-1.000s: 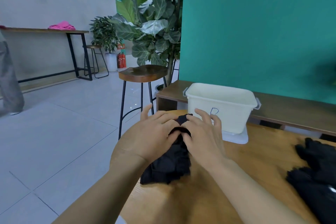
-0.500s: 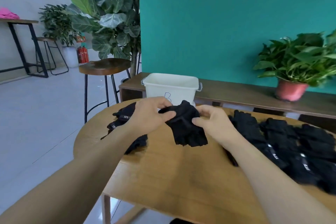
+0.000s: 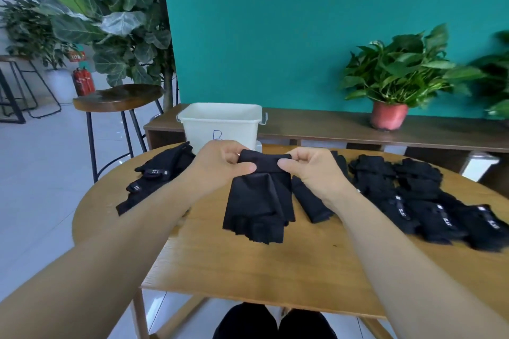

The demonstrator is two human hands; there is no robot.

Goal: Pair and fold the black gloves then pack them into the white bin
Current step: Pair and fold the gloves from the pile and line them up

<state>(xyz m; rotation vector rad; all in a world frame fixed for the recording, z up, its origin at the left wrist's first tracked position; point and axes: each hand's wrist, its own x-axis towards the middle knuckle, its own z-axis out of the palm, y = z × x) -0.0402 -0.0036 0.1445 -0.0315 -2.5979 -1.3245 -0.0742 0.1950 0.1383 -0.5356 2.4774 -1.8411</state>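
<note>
Black pair (image 3: 259,201) hangs over the counter (image 3: 248,264); your left hand (image 3: 223,165) and right hand (image 3: 311,170) each pinch its cuff. The bin (image 3: 220,126) sits far, contents hidden. Loose gloves (image 3: 157,176) left and a heap (image 3: 427,201) right suggest most work remains.

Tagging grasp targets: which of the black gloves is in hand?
The middle glove, pinched at its cuff by left hand and right hand, hanging fingers-down. The left pile and right pile lie flat on the table.
</note>
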